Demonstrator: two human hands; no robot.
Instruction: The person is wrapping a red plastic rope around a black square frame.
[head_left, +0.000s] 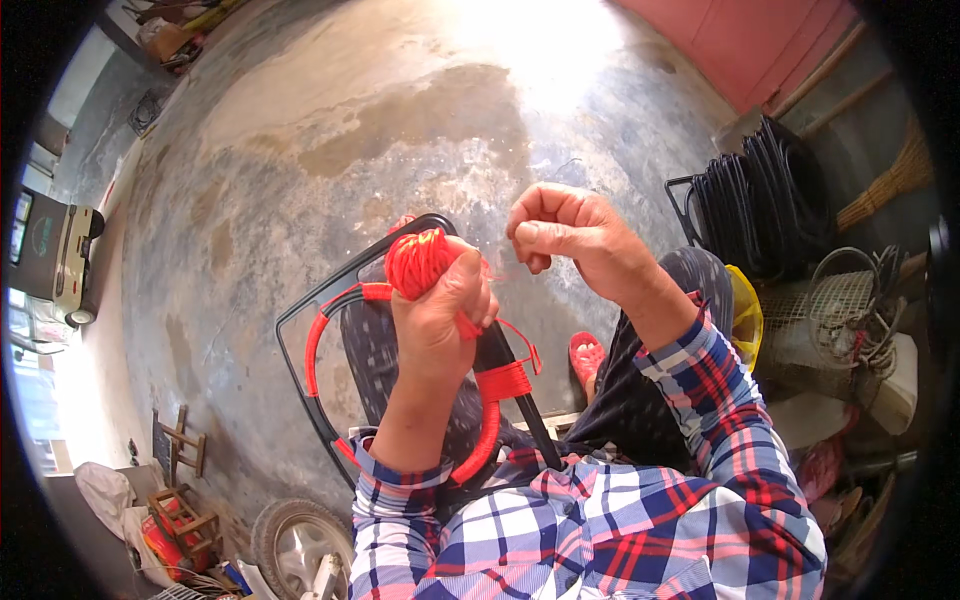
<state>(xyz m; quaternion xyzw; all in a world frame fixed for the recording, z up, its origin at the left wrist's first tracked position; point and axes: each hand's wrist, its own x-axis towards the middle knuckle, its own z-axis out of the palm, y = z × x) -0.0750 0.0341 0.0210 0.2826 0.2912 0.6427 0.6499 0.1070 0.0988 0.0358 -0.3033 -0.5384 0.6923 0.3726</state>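
A bundle of red cord [417, 262] is gripped in my left hand [440, 318], the fingers wrapped round it. Across my lap leans a black metal frame [527, 408] with a black hoop [322, 412], parts of which are bound in red cord. Tight turns of red cord [503, 382] join the hoop to the frame's bar, and a loose red loop [534, 358] sticks out beside them. My right hand [580, 240] is raised to the right of the bundle, apart from it. Its thumb and fingers are closed together; whether they pinch a strand I cannot make out.
At right stand coiled black hoops [775, 195], a straw broom [895, 175], a wire basket [838, 305] and a yellow rim [745, 315]. A wheel [298, 540], a small wooden stool [185, 530] and a red container [165, 545] sit lower left. A vehicle [75, 255] is far left.
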